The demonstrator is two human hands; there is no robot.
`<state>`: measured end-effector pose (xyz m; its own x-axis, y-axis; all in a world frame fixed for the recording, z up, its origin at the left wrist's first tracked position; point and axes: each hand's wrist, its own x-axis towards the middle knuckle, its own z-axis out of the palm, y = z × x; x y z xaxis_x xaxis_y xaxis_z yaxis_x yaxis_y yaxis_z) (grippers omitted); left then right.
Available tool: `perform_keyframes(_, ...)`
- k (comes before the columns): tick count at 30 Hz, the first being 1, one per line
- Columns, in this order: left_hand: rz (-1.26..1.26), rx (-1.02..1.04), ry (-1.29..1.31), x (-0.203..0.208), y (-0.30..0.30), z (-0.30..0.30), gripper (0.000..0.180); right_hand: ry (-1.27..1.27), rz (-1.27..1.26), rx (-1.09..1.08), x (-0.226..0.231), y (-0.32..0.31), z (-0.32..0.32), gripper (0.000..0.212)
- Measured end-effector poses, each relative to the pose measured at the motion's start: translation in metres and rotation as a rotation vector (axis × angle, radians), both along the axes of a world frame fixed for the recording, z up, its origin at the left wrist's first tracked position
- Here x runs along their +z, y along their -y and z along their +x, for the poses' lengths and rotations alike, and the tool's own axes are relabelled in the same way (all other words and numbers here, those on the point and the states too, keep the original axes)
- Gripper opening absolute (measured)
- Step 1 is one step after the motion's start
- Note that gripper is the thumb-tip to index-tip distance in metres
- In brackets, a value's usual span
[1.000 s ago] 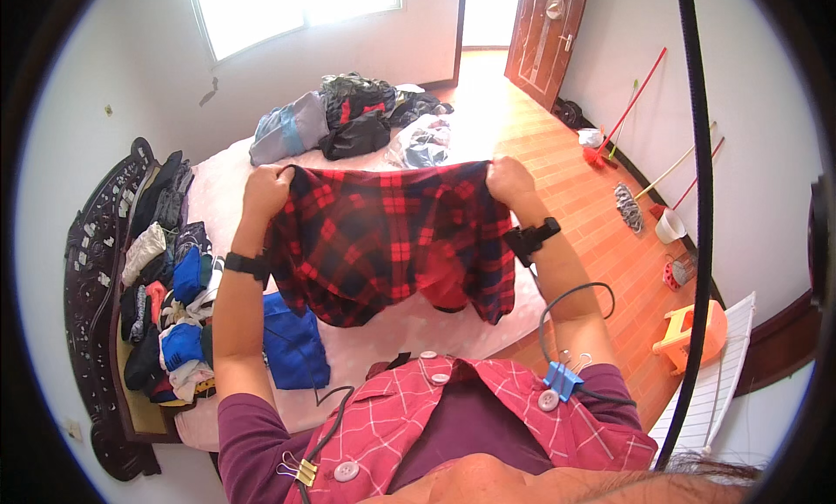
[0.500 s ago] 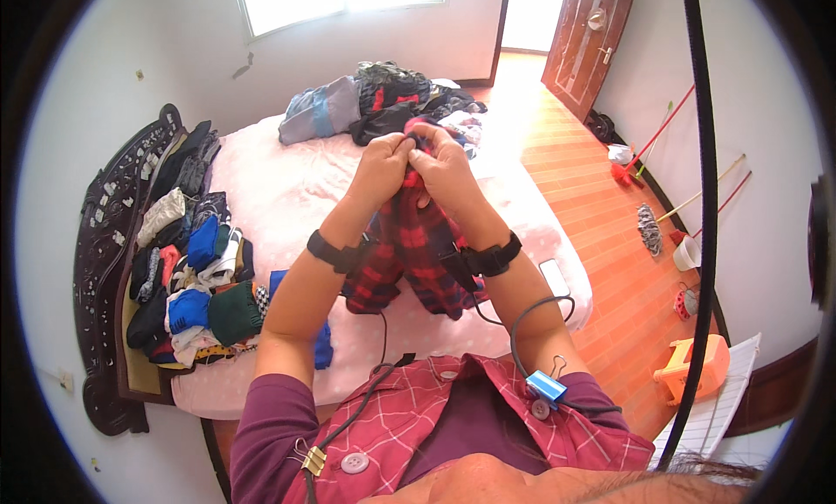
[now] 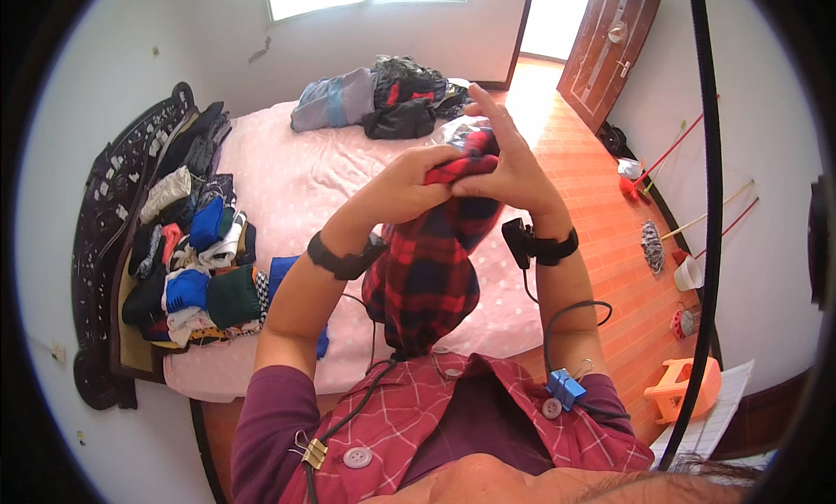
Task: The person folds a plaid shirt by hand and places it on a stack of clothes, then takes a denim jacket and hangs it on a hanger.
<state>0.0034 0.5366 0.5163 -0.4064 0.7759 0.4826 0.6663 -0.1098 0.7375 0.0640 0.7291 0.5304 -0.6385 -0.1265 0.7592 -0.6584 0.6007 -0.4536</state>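
The left hand (image 3: 405, 183) has its grip closed on the upper part of a soft red and dark navy checked cloth garment (image 3: 433, 273), while the right hand (image 3: 514, 177) is spread open around the same part, its thumb against the cloth. The garment hangs gathered above the near side of a bed with a pink dotted cover (image 3: 292, 186). In my judgement, the step in hand is gathering the garment, and the next move calls for the right fingers to close firmly.
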Motion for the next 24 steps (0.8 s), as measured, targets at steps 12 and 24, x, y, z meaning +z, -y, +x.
perform_keyframes(12,-0.041,0.070,0.064,-0.111,-0.014,0.007,0.053,0.013,0.523,-0.131,0.010,-0.016,0.045,0.031)
perform_keyframes(24,0.143,0.287,0.482,-0.264,0.006,0.036,0.015,-0.154,0.706,-0.311,0.046,-0.063,0.113,0.034)
